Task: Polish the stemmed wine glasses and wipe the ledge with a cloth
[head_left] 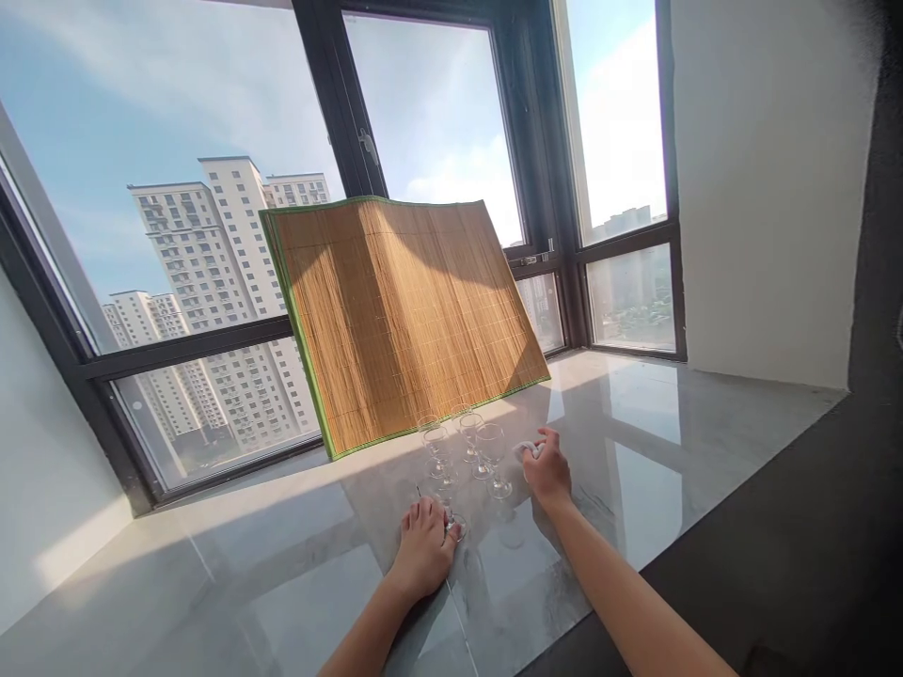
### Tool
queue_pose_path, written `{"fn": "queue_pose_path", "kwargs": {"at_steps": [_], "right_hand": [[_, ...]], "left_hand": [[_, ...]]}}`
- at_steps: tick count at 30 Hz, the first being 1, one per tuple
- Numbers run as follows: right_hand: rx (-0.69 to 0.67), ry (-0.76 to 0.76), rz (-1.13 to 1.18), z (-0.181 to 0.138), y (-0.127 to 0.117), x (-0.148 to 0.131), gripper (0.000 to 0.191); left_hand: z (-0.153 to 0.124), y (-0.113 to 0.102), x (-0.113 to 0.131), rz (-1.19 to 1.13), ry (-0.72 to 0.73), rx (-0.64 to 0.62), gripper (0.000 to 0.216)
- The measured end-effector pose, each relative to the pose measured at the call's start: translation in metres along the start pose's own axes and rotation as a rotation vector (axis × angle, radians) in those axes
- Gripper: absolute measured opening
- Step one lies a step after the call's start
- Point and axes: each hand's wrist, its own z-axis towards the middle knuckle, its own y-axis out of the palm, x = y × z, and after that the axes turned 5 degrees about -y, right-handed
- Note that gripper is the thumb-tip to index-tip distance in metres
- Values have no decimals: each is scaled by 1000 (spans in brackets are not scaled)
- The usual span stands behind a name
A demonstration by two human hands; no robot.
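Note:
My left hand (427, 545) rests low over the windowsill with its fingers curled at the stem and foot of a clear stemmed glass (458, 528). The fingers partly hide this glass. Just beyond stand several more small stemmed glasses (490, 451), upright and close together; their clear outlines overlap. To the right of them, my right hand (548, 473) is closed on a crumpled white cloth (528, 449), apart from the glasses. Whether it is fabric or paper, I cannot tell.
A bamboo mat (416, 320) with green edging leans against the window behind the glasses. The glossy grey tiled sill (282, 564) reflects the window frames. Its front edge runs diagonally at the lower right, and a white wall (768, 188) rises on the right.

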Motion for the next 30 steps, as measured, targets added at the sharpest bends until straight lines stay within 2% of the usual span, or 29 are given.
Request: {"fn": "queue_pose_path", "kwargs": {"at_steps": [7, 16, 23, 27, 30], "right_hand": [[-49, 14, -10, 3, 1, 0, 46], [-103, 45, 20, -1, -6, -5, 46], [-83, 40, 30, -1, -7, -2, 45], [-70, 31, 20, 0, -4, 1, 44], [-69, 33, 26, 1, -4, 1, 44]], "left_hand": [[6, -5, 6, -119, -24, 18, 20], [7, -3, 4, -127, 45, 29, 27], [4, -16, 3, -245, 46, 150, 22], [-3, -20, 5, -321, 163, 61, 23], [-5, -18, 8, -323, 196, -1, 32]]}}
